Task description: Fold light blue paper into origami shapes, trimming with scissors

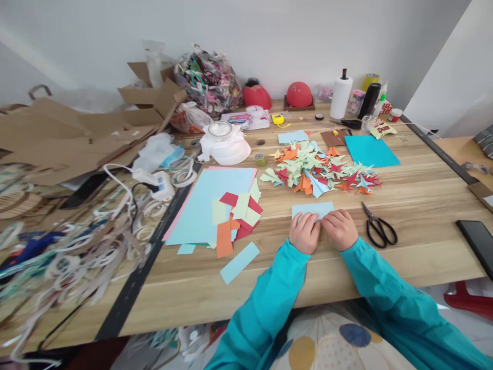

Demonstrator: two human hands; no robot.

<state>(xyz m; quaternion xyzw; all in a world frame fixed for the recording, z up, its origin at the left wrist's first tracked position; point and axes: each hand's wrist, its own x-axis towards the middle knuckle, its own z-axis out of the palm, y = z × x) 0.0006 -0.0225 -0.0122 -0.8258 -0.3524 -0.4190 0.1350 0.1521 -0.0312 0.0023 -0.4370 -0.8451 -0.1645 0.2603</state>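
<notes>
A small light blue paper lies on the wooden table in front of me. My left hand has its fingers curled on the paper's near edge. Beside it, almost touching, my right hand is closed on the near right part of the same paper. The near edge and thumbs are hidden under my fingers. Just beyond is a heap of folded paper figures in green, orange, red and blue. Black-handled scissors rest to the right of my right hand.
Left of my hands are large paper sheets with cut strips on top, and a loose blue strip. A turquoise sheet lies beyond the scissors. A dark phone sits far right. Tangled cords and ribbons cover the left side.
</notes>
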